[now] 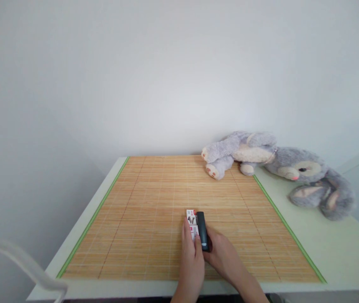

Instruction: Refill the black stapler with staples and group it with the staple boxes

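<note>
A small black stapler [202, 229] lies on the bamboo mat [141, 219], pointing away from me. Right beside it on the left sits a small white and red box [192, 221]. My left hand [191, 261] rests on the mat with its fingertips on the near end of the box. My right hand [222, 256] comes in from the right and holds the near end of the stapler between thumb and fingers. Both hands are close together near the mat's front middle.
A grey plush rabbit [280, 166] lies on its side at the back right, partly on the mat and partly on the pale green table [340, 248]. A white wall stands behind. A curved white chair part [24, 265] shows at the lower left.
</note>
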Available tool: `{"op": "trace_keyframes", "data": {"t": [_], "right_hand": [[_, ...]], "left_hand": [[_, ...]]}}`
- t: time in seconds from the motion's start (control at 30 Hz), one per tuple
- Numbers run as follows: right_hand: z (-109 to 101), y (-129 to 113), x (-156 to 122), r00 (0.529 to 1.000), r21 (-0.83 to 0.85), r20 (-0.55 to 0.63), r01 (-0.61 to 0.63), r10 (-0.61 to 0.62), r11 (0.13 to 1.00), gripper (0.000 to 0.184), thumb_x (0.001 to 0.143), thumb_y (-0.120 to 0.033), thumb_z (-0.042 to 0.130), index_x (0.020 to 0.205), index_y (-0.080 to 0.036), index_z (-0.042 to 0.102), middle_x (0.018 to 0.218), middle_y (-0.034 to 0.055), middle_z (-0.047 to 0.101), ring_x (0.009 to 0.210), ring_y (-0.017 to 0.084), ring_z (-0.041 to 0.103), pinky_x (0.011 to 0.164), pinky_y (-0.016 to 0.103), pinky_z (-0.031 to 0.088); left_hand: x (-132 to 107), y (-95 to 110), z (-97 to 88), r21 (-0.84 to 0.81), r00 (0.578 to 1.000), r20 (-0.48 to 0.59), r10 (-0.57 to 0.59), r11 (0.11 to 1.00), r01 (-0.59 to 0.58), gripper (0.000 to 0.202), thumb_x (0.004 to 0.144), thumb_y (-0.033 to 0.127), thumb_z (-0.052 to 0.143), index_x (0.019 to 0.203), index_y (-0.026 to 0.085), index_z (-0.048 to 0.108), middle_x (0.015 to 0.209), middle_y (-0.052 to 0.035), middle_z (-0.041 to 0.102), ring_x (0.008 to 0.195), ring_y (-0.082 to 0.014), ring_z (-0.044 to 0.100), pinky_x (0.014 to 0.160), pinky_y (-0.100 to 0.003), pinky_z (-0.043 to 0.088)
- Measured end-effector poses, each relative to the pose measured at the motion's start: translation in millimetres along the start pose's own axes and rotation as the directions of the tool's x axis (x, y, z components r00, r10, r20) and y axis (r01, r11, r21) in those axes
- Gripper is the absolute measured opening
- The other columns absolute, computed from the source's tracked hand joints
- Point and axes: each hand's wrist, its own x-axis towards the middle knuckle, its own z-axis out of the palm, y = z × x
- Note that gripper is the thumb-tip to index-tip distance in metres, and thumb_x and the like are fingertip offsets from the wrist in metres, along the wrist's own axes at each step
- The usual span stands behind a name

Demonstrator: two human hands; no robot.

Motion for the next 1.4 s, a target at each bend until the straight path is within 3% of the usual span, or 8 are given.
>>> {"op": "trace_keyframes", "data": {"t": [0.17,0.5,0.63,0.83,0.93,1.07,1.23,1.4], "right_hand": [[-19.4,18.7,-5.4,1.000,0.030,0.004,0.014,-0.014,0.999,0.058,0.076,-0.021,0.066,0.134,-0.024,0.065,0.107,0.0094,0.079,0.093,0.028,0.073,0.079,0.032,0.051],[-123.3,110.0,-24.7,0.993,-0.179,0.013,-0.110,0.114,0.978,0.036,0.073,-0.028,0.065,0.108,-0.021,0.071,0.086,0.0044,0.077,0.075,0.024,0.067,0.069,0.031,0.046],[-145.2,129.1,-30.1,0.984,-0.208,-0.015,-0.179,0.180,0.962,0.034,0.072,-0.031,0.066,0.104,-0.021,0.072,0.081,0.0037,0.076,0.073,0.025,0.066,0.068,0.032,0.046],[-150.8,126.8,-32.4,0.978,-0.133,-0.030,-0.209,0.206,0.969,0.043,0.065,-0.036,0.076,0.107,-0.024,0.074,0.081,0.0036,0.077,0.072,0.025,0.066,0.068,0.032,0.048],[-150.5,126.7,-33.1,0.978,-0.077,0.001,-0.207,0.208,0.975,0.053,0.065,-0.038,0.079,0.115,-0.024,0.073,0.085,0.0031,0.077,0.073,0.025,0.066,0.067,0.031,0.049],[-151.5,127.3,-30.0,0.980,-0.058,0.031,-0.193,0.195,0.980,0.052,0.064,-0.039,0.079,0.113,-0.022,0.073,0.086,0.0031,0.077,0.074,0.024,0.065,0.068,0.030,0.049],[-155.4,123.5,-26.0,0.981,-0.079,0.075,-0.173,0.179,0.982,0.047,0.067,-0.040,0.078,0.110,-0.021,0.073,0.084,0.0033,0.077,0.074,0.024,0.064,0.067,0.030,0.047],[-158.0,124.6,-25.8,0.982,-0.113,0.095,-0.155,0.166,0.981,0.045,0.070,-0.039,0.077,0.110,-0.020,0.071,0.083,0.0030,0.075,0.072,0.022,0.062,0.067,0.029,0.044]], "left_hand": [[-3.7,7.5,25.4,0.040,0.997,0.075,-0.009,0.999,0.005,0.066,0.107,0.039,0.027,0.167,0.023,0.007,0.177,-0.0081,0.009,0.163,-0.0217,0.005,0.134,-0.046,0.012],[-12.9,50.3,148.4,0.081,0.949,0.314,-0.017,0.997,-0.008,0.084,0.102,0.019,0.037,0.164,0.022,-0.019,0.176,-0.0101,-0.013,0.162,-0.0214,-0.005,0.134,-0.042,0.011],[-15.0,61.9,175.5,0.053,0.931,0.362,-0.036,0.998,0.018,0.087,0.099,0.015,0.040,0.165,0.019,-0.018,0.175,-0.0117,-0.016,0.162,-0.0215,-0.007,0.134,-0.041,0.011],[0.1,58.8,148.0,-0.012,0.915,0.403,0.028,1.000,-0.026,0.088,0.098,0.024,0.051,0.167,0.022,-0.003,0.177,-0.0103,0.005,0.162,-0.0232,0.008,0.132,-0.042,0.021],[17.4,52.9,109.8,-0.031,0.898,0.392,0.199,0.979,-0.204,0.069,0.098,0.027,0.051,0.163,0.027,0.029,0.171,-0.0072,0.032,0.159,-0.0239,0.027,0.131,-0.046,0.026],[41.3,46.6,73.6,0.102,0.840,0.421,0.342,0.902,-0.419,0.078,0.084,0.027,0.072,0.157,0.027,0.044,0.167,-0.0062,0.039,0.155,-0.0282,0.034,0.131,-0.051,0.026],[51.9,46.3,72.4,0.181,0.732,0.504,0.459,0.772,-0.609,0.084,0.081,0.033,0.079,0.157,0.032,0.043,0.168,-0.0013,0.038,0.155,-0.0255,0.034,0.133,-0.049,0.018],[50.3,46.4,75.2,0.197,0.737,0.497,0.458,0.767,-0.610,0.078,0.081,0.035,0.080,0.153,0.035,0.048,0.163,-0.0003,0.047,0.153,-0.0259,0.038,0.132,-0.051,0.015]]}}
